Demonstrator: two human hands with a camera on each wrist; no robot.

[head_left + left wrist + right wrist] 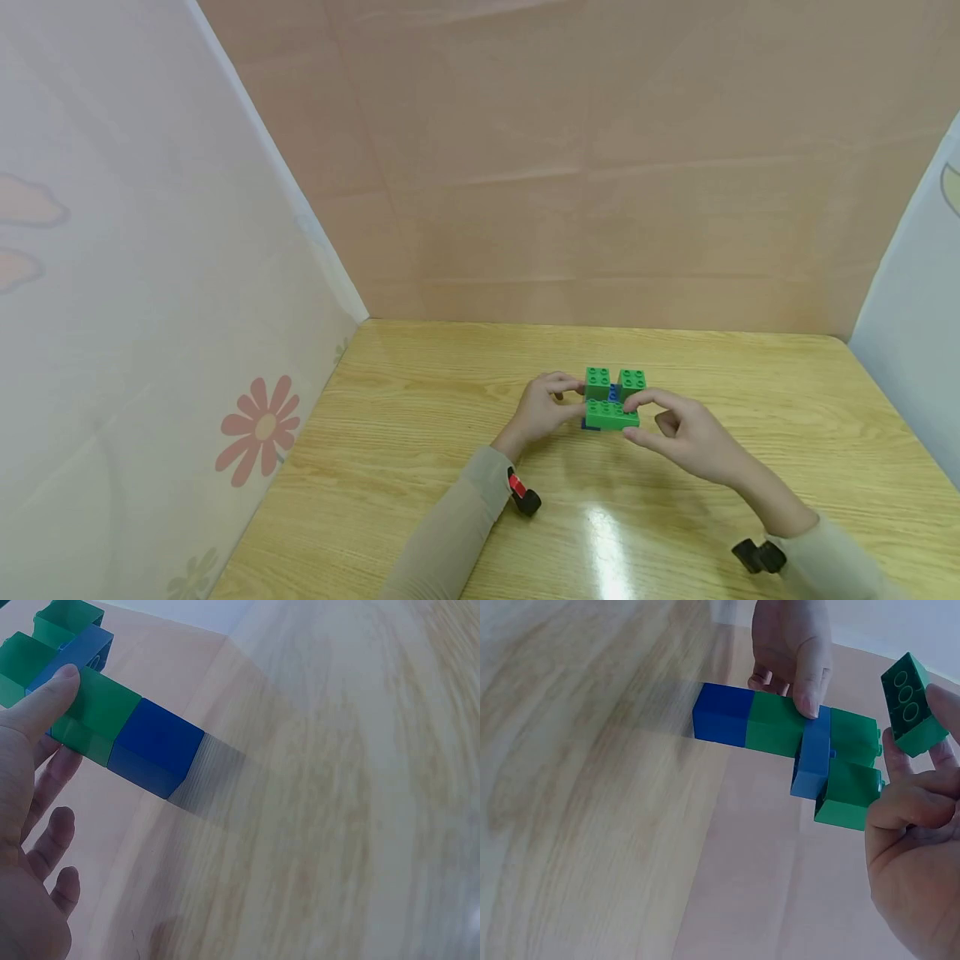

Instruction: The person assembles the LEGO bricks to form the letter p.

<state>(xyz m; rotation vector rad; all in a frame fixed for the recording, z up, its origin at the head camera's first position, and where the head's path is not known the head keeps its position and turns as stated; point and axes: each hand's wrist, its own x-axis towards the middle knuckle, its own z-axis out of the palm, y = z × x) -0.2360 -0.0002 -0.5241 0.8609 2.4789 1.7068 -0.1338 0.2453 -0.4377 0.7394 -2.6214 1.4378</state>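
A stack of toy building bricks stands on the table. Its dark blue base brick (154,746) carries a green brick (774,724), then a long blue brick (814,757) that juts out sideways. Two green bricks (855,735) sit side by side on top with a gap between them. My left hand (542,408) pinches the stack near the long blue brick, thumb on one side and fingers behind. Between thumb and fingers my right hand (690,437) holds a long green brick (913,705), apart from the stack and with its hollow underside showing three round tubes.
The wood-grain table (420,400) ends at a tan cloth backdrop (525,167). A white sheet with printed flowers (150,250) hangs at the left, and another pale sheet (915,317) at the right. Black wrist cameras (759,556) are strapped at both sleeves.
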